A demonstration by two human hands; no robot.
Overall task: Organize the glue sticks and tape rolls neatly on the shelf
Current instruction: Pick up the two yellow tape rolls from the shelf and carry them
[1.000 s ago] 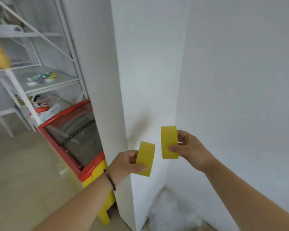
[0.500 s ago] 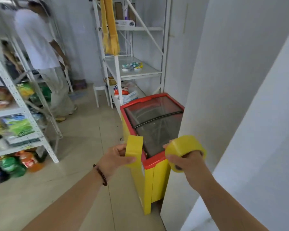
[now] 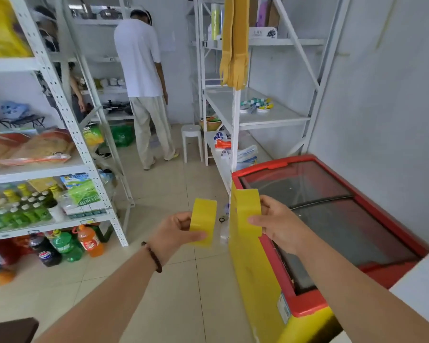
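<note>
Nearest you: left hand (image 3: 176, 231) grips one tape roll (image 3: 203, 222), right hand (image 3: 280, 224) grips another (image 3: 248, 214) | change: view has swung from the wall to the room, shelf (image 3: 270, 117) now ahead | beside: freezer (image 3: 332, 219) flanks your path | far: glue sticks (image 3: 256, 105) on shelf; person (image 3: 144, 82) beyond.

Glossy yellow tape rolls (image 3: 203, 225); freezer lid (image 3: 332, 209) of smooth glass.

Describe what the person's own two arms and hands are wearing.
Both forearms are bare, with no sleeves in view. The left wrist wears a dark beaded bracelet behind the left hand. The right hand and its wrist carry nothing: no watch, glove or visible ring.
</note>
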